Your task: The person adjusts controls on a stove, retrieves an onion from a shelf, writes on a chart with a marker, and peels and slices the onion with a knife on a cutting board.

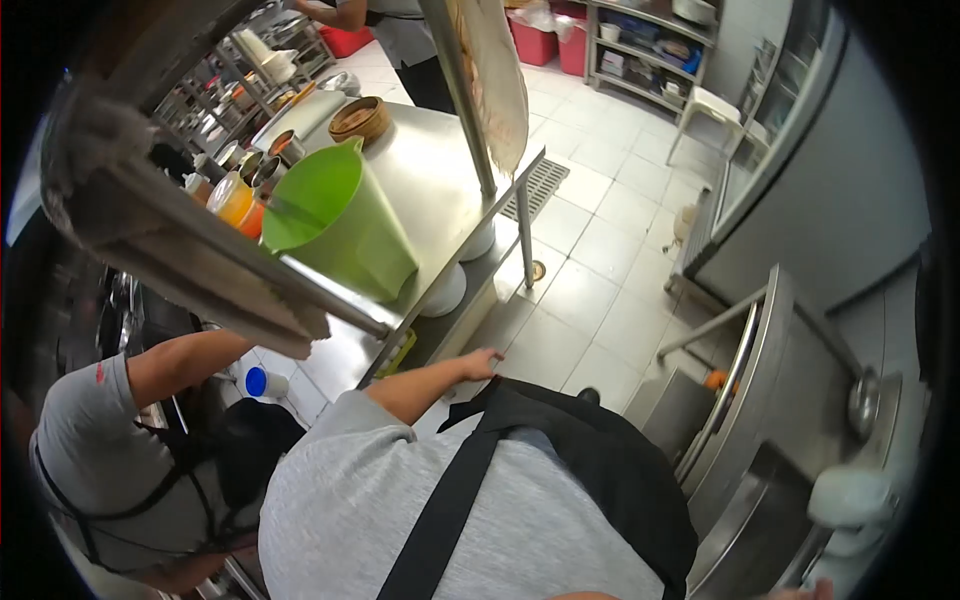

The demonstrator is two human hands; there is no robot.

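My left hand (480,363) hangs beside the steel counter (425,155), above the tiled floor, with its fingers loosely apart and nothing visible in them. Only the fingertips of my right hand (822,590) show at the bottom right edge, spread, below a whitish translucent container (850,497); nothing is seen in them. A large green jug (365,235) stands on the counter near a bamboo steamer (360,120) and an orange-and-yellow container (235,203).
A co-worker (90,430) stands close on the left, and another person (405,45) is beyond the counter. Cloths hang from metal rails above it. A steel sink unit (775,390) is on the right, with a white stool (715,108) and shelves (650,55) further back.
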